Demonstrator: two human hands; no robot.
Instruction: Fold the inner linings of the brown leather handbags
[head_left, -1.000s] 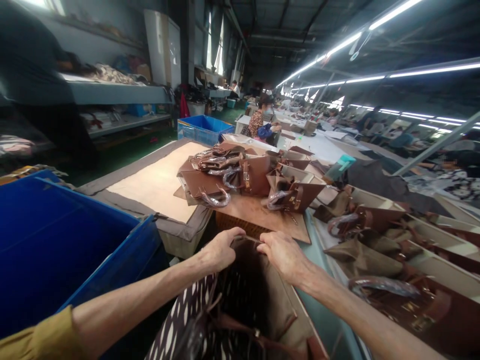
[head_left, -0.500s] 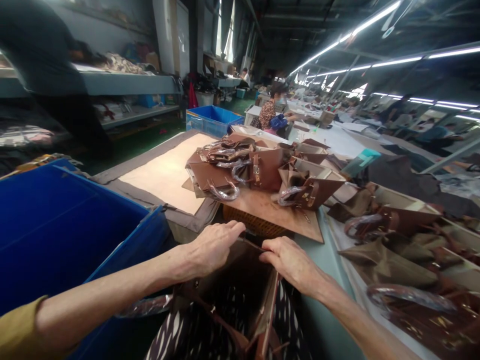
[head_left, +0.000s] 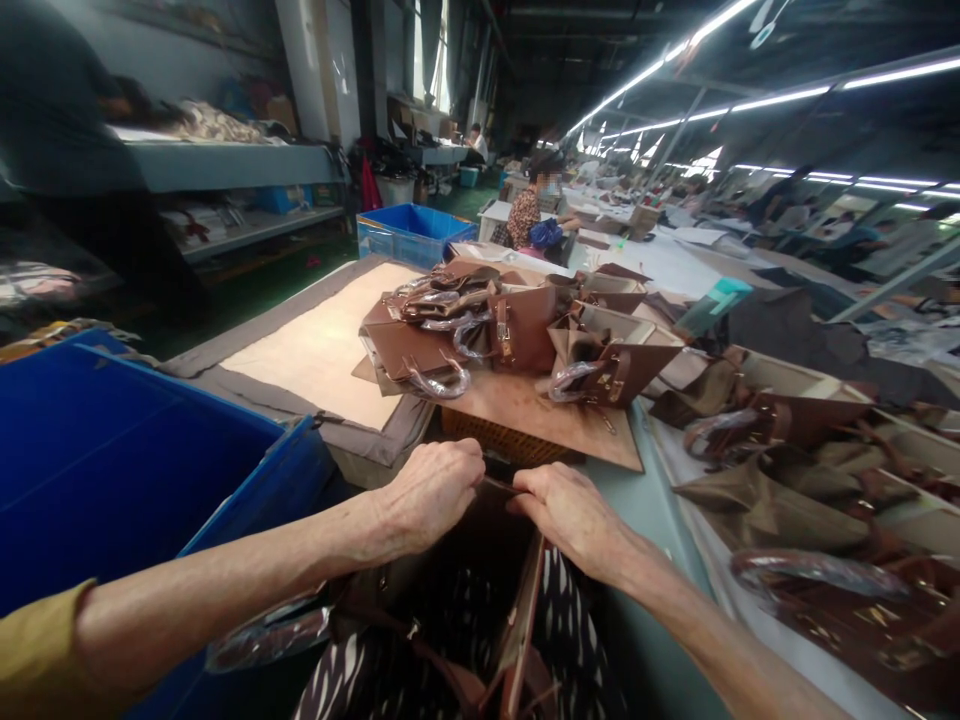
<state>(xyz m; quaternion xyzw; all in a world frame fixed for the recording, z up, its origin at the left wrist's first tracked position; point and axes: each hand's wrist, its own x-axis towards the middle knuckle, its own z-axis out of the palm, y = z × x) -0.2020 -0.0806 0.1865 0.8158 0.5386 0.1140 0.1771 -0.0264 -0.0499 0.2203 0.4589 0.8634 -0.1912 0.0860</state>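
Note:
A brown handbag point(head_left: 523, 625) with a dark open inside rests on my lap, over black-and-white patterned clothing. Its far top edge is pinched between the fingers of my left hand point(head_left: 435, 495), which is closed. Just to the right, my right hand point(head_left: 566, 515) is closed on the same edge, thumb and fingers pressed together. Only a short stretch of rim shows between the two hands. A handle wrapped in clear plastic point(head_left: 274, 640) sticks out at the bag's left side. The fingertips are partly hidden, and the bag's lower part is dark.
Several brown handbags point(head_left: 405, 350) stand on a brown board point(head_left: 555, 415) ahead. More handbags point(head_left: 795, 415) crowd the table at right. A large blue bin point(head_left: 142, 440) is at left, a padded board point(head_left: 307, 350) beyond it. A co-worker point(head_left: 525, 215) sits farther back; another person point(head_left: 60, 120) stands at left.
The view has shifted slightly. Both hands keep hold of the bag's edge, nearly in place. The plastic-wrapped handle sits a little lower and farther left. The standing person has moved left.

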